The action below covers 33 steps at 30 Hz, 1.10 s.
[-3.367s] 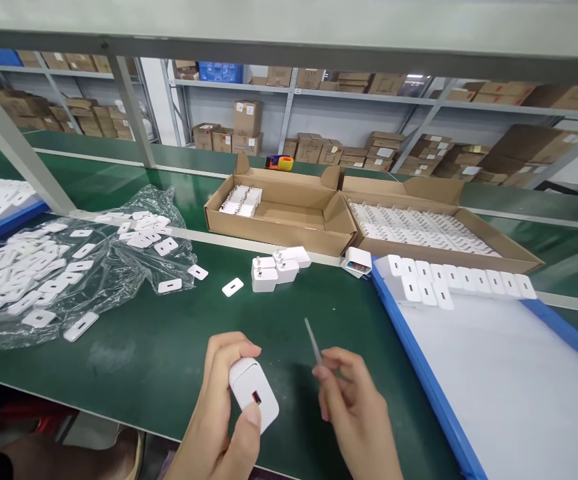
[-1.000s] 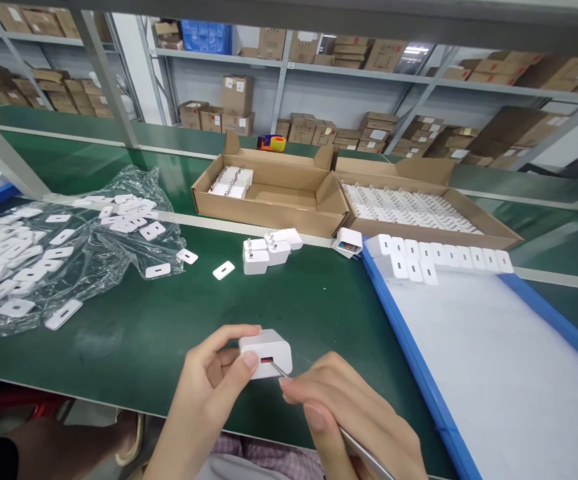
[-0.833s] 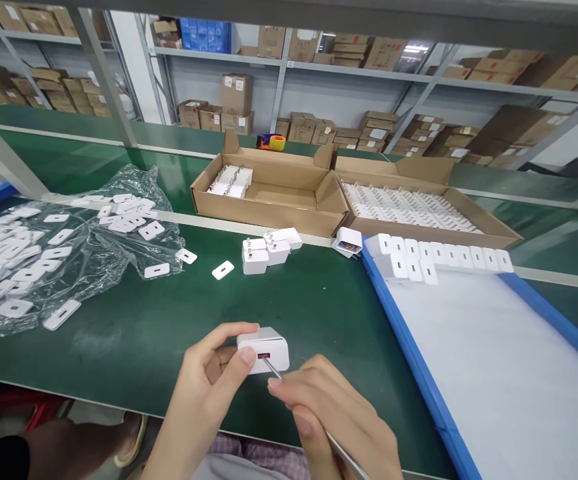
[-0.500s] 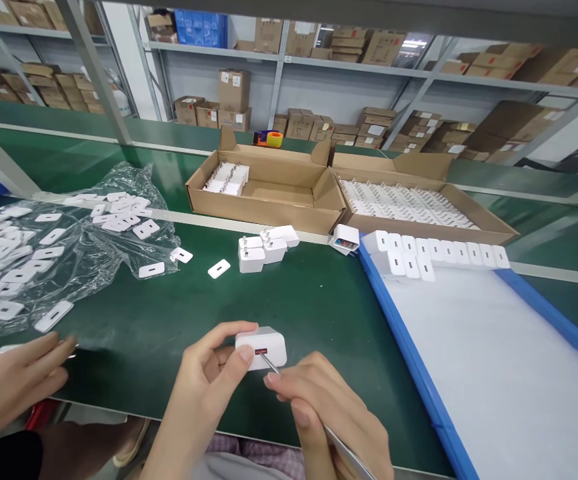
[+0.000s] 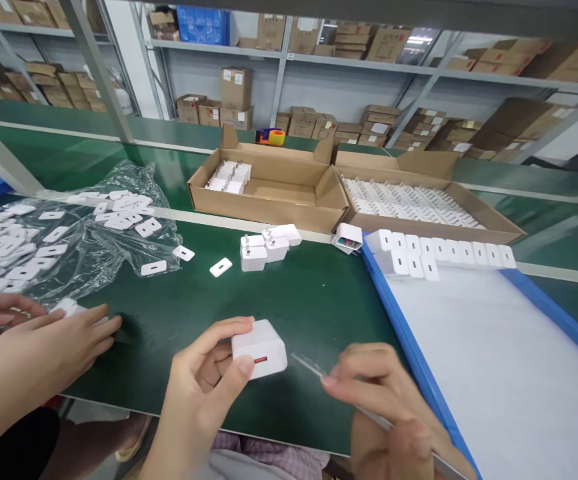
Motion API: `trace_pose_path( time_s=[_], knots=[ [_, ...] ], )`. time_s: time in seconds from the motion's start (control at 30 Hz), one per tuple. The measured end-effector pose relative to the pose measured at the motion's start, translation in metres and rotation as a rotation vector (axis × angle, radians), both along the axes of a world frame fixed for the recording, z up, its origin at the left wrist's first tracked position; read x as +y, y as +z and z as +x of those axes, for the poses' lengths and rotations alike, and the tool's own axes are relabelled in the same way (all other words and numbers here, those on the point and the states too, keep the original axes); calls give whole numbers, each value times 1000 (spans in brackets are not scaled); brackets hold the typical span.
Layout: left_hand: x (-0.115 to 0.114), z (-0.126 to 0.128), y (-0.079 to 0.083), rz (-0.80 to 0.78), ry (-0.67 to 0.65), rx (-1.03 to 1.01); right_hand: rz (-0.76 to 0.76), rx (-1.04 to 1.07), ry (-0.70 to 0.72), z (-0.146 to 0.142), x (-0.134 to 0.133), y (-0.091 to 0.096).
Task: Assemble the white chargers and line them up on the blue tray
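Note:
My left hand [image 5: 203,387] grips a white charger block [image 5: 259,348] between thumb and fingers, its orange port slot facing me. My right hand [image 5: 389,407] pinches thin metal tweezers [image 5: 307,364], blurred by motion; their tip is a little to the right of the charger, apart from it. Both hands hover over the green table mat [image 5: 279,300] near its front edge.
Another person's hands [image 5: 33,347] reach in at the left, by a plastic bag of white cover plates [image 5: 43,233]. Loose chargers [image 5: 263,243] lie mid-table. Two cardboard boxes [image 5: 269,187] stand behind. A blue-rimmed white tray [image 5: 493,360] with a row of chargers [image 5: 443,253] fills the right.
My right hand pulled the tweezers out of the charger's port and moved right. The other person's hands came further in from the left.

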<state>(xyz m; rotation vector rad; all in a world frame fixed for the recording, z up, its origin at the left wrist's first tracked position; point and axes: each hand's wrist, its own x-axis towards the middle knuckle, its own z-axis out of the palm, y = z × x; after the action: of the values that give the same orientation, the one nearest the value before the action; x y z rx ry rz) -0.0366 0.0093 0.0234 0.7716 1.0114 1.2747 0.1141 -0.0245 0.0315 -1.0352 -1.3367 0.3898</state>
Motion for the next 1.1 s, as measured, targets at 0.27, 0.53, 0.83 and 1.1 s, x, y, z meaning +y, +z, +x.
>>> trace_pose_path(
  time_s=[0.27,0.53,0.83,1.1],
  knots=[
    [-14,-3,11,142,-101,34,-364,11,240,-3,5,-6],
    [-14,-8,16,162,-180,101,-289,-2,342,-5,3,-9],
    [-13,-14,11,147,-255,156,-318,20,335,-9,-2,-6],
    [8,-3,-11,-64,-199,35,-679,-271,-66,21,17,-36]
  ],
)
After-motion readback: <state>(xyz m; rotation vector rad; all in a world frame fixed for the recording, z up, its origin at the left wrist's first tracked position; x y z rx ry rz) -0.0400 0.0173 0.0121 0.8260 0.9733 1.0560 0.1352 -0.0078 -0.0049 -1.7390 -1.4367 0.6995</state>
